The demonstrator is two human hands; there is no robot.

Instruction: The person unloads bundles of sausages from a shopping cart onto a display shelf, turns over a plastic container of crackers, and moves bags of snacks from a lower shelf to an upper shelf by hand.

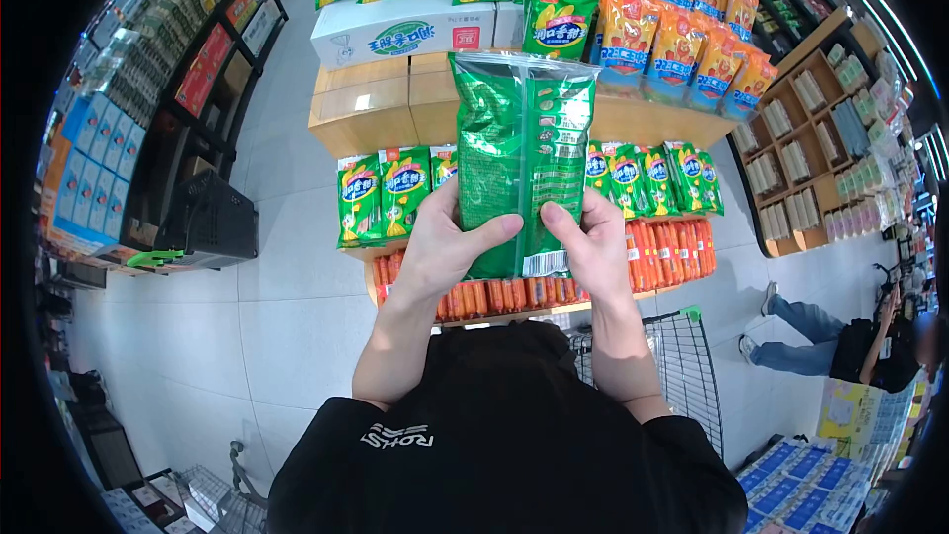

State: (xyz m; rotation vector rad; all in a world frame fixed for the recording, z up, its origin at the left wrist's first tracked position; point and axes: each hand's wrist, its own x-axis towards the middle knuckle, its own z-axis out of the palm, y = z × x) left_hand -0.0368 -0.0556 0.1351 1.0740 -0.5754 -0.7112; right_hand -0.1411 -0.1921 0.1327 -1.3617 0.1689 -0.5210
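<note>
A shiny green snack bag (494, 138) is held upright in front of me, its printed back with a centre seam and a barcode facing me. My left hand (445, 237) grips its lower left side, thumb lying across the front. On the lower right side my right hand (593, 237) holds it the same way, thumb pressed near the barcode. Most of the fingers of both hands are hidden behind the bag. Beyond it, similar green bags (559, 20) stand on the wooden display (366, 109), along with orange and blue bags (623, 35).
Red-orange packs (672, 255) line the display's lowest shelf. A wire shopping cart (687, 366) stands close at my right. A black basket (213, 218) is by the left shelving. At right, a person in jeans (806, 336) stands near wooden shelving (806, 138).
</note>
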